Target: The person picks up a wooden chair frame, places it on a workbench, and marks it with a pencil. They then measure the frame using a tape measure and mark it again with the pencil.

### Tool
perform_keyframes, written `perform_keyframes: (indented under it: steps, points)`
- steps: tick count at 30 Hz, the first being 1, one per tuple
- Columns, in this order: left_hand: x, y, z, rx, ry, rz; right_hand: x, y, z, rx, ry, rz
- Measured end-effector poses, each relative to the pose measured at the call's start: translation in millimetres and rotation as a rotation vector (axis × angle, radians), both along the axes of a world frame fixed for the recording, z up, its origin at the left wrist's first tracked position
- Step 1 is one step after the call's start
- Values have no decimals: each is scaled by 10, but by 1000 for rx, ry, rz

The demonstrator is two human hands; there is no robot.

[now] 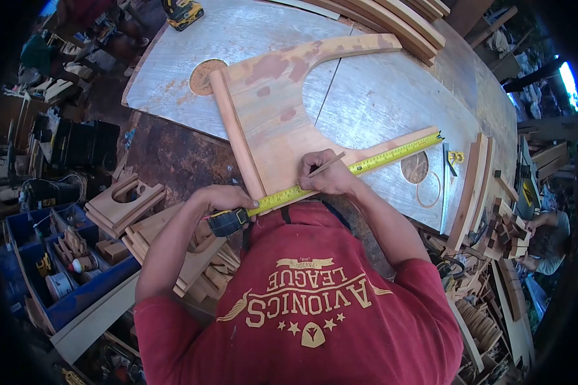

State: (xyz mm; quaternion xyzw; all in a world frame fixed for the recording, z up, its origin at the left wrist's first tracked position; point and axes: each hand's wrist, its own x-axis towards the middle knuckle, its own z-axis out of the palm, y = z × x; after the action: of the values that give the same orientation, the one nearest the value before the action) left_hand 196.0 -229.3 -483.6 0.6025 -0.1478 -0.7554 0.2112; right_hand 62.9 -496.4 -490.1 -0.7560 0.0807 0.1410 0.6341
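Note:
A yellow tape measure (382, 157) is stretched along the near edge of a curved wooden panel (276, 122), out to the tip of its right arm. My left hand (221, 197) grips the tape beside its black case (228, 222), at the panel's lower left corner. In my right hand (327, 174) is a pencil (326, 164), pinched between the fingers, while the hand rests on the panel and the tape. A rounded wooden strip (234, 131) runs along the panel's left side.
Under the panel lies a grey board (379, 83) with round cutouts. Curved wooden strips (472, 192) lie at the right, and a yellow-black power tool (183, 14) at the top left. A blue crate (70, 308) stands lower left. Another person's arm (542, 221) shows far right.

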Motion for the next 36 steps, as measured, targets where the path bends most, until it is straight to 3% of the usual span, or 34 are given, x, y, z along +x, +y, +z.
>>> perform_keyframes:
  steps: [28,32,35,36]
  points:
    - [-7,65,-149,12,18,8,-8,7,71,-13,-37,-44]
    - [34,7,146,-161,-248,-60,-156,-223,336,7,-244,-271]
    - [344,76,-1,-428,-445,-152,-390,-212,576,457,-515,-588]
    - [473,-80,416,-351,-478,-57,-460,-212,549,460,-513,-622]
